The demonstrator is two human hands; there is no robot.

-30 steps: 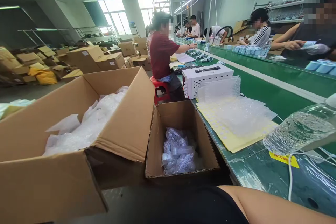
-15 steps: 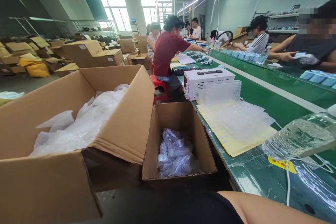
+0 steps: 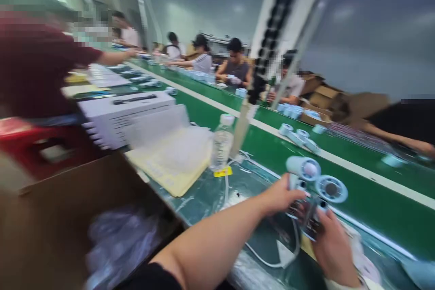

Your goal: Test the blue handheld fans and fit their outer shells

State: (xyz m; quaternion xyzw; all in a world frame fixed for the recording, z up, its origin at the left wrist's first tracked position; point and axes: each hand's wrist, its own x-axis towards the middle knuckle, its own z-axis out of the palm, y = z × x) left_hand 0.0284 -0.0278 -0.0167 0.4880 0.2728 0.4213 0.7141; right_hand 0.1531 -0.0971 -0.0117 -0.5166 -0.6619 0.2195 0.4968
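Observation:
My left hand [image 3: 282, 195] and my right hand [image 3: 331, 244] are both closed around two small pale-blue handheld devices [image 3: 314, 188] with round ends, held together above the green workbench [image 3: 356, 199]. The left hand grips them from the left side, the right hand from below and to the right. A white cable [image 3: 272, 260] loops on the bench under my hands. The picture is smeared by motion.
A clear water bottle [image 3: 221, 142] stands beside yellow sticker sheets [image 3: 173, 163] and a white box with a handle [image 3: 125, 115]. A cardboard box with wrapped items [image 3: 115, 244] sits lower left. More pale-blue devices [image 3: 299, 136] lie on the belt. Several people work along the line.
My view has swung right, from the cardboard boxes to the bench. Both of my hands have come into view, closed on the two devices.

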